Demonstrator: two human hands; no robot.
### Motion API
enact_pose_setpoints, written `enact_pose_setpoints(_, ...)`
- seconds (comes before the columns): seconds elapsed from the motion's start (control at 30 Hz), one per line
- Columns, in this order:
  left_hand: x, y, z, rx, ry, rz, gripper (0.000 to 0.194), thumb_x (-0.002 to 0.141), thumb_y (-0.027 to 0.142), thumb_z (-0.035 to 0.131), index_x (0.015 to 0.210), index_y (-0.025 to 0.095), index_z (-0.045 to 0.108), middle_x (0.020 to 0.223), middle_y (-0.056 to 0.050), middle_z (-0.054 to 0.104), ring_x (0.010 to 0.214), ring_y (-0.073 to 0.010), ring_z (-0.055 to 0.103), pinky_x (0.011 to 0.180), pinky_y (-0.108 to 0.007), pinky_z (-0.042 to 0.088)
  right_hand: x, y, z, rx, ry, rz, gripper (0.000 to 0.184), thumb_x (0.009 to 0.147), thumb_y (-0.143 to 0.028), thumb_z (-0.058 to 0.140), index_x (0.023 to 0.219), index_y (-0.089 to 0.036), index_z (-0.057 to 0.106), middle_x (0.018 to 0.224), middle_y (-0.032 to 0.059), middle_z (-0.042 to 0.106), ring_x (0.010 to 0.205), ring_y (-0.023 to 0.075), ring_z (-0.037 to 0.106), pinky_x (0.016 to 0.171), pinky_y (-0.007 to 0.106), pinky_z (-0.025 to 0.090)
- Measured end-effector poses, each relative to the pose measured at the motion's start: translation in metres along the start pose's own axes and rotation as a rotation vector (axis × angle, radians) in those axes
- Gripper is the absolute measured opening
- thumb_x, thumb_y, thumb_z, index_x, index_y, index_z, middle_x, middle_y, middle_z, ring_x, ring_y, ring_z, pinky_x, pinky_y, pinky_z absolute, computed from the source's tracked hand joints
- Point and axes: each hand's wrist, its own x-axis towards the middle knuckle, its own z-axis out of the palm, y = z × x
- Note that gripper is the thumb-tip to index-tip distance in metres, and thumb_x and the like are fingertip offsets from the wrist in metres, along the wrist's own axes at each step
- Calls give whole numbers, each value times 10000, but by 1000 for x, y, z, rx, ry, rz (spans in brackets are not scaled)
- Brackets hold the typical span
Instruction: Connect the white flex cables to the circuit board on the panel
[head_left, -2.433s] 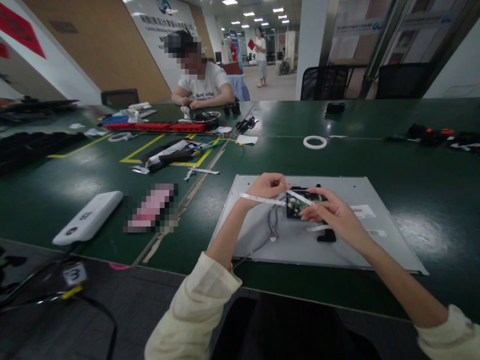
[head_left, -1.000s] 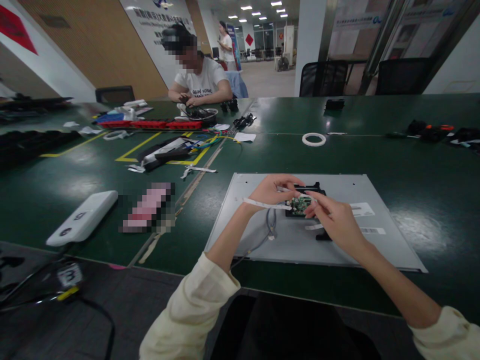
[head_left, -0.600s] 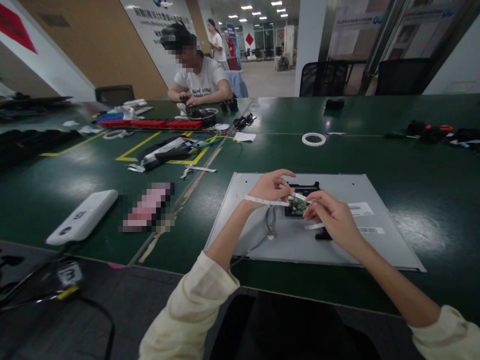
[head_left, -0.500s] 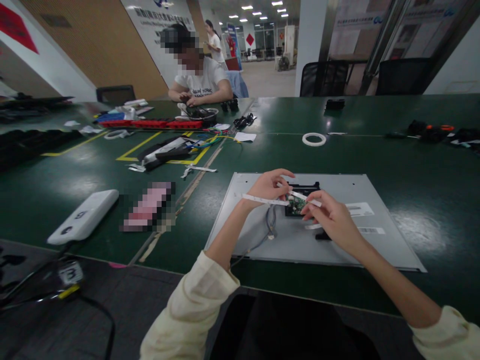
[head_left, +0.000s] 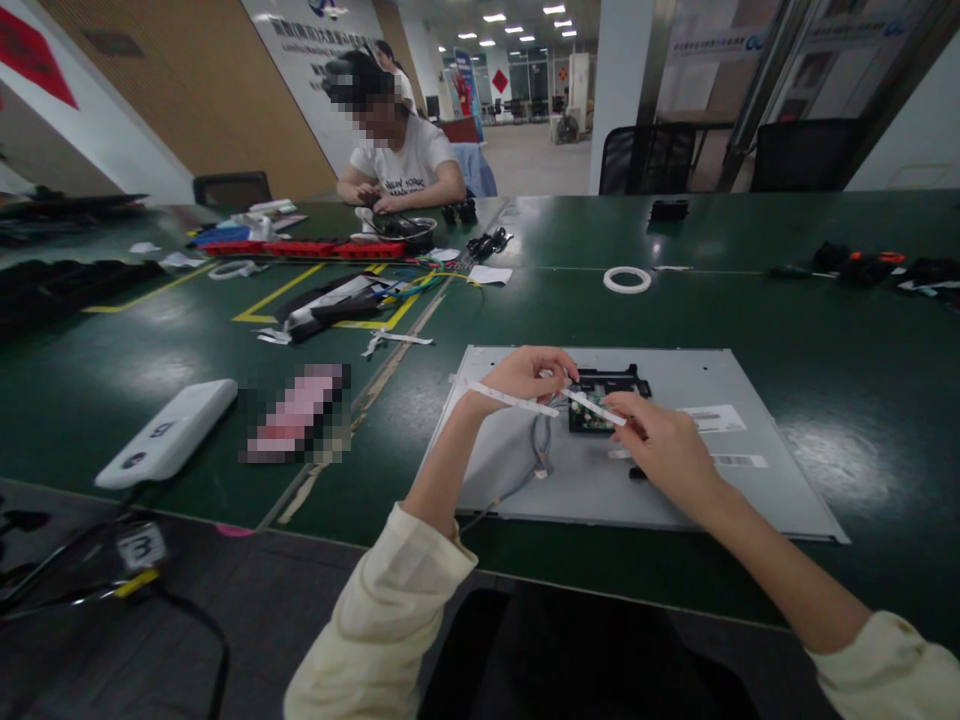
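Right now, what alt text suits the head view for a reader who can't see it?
The left hand and right hand hold a thin white strip between them above a circuit board on a pale gray panel. The panel lies on a green table; a white ring lies beyond it, and a person sits opposite.

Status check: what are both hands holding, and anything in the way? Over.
Left hand and right hand: pinching a white strip between them. Strip: crosses before circuit board. Possible obstacle: second strip across left wrist.
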Motion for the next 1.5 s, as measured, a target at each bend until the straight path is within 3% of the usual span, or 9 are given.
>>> enact_pose_setpoints(0.13, 0, -3, -3, 11, -30, -19, 203, 790, 247, 566, 944, 121, 607, 667, 9, 590, 459, -28, 460, 463, -157, 360, -1, 2, 0, -77, 64, -196, 265, 882, -156, 456, 1104, -199, 594, 1055, 45, 649, 925, 178, 615, 798, 309, 466)
enact_pose_setpoints(0.5, -5, -22, -17, 110, -164, -96, 282, 741, 290, 631, 989, 156, 607, 716, 16, 603, 552, -64, 541, 521, -166, 412, 3, -17, 10, -225, 40, -444, 177, 882, -139, 490, 943, -165, 654, 1005, 41, 639, 917, 172, 560, 825, 307, 436)
enact_pose_setpoints(0.73, -8, -25, -21, 341, -185, -152, 198, 727, 269, 606, 885, 151, 619, 734, 11, 633, 622, -87, 581, 586, -175, 423, 10, -21, 25, -284, -26, -454, 158, 873, -149, 499, 915, -162, 651, 965, 46, 634, 918, 189, 534, 859, 344, 402)
enact_pose_setpoints(1.13, -5, -28, -19, 593, -159, -192, 238, 688, 251, 614, 907, 159, 619, 748, 9, 641, 665, -108, 573, 621, -198, 398, 9, -19, 34, -394, -90, -509, 181, 895, -149, 461, 948, -150, 634, 970, 66, 616, 1027, 199, 491, 987, 402, 322)
enact_pose_setpoints(1.33, -5, -26, -17, 597, -112, -211, 206, 707, 232, 594, 891, 141, 616, 709, 7, 621, 621, -97, 549, 596, -192, 397, 8, -17, 37, -393, -101, -497, 187, 901, -154, 457, 971, -149, 630, 991, 65, 623, 1059, 197, 489, 1021, 421, 304)
enact_pose_setpoints(1.5, -5, -30, -19, 553, -144, -182, 184, 710, 233, 586, 864, 139, 621, 736, -4, 628, 612, -90, 540, 595, -193, 400, 8, -18, 37, -340, -131, -512, 209, 884, -139, 466, 1014, -141, 630, 1055, 71, 630, 1115, 199, 483, 1066, 444, 265)
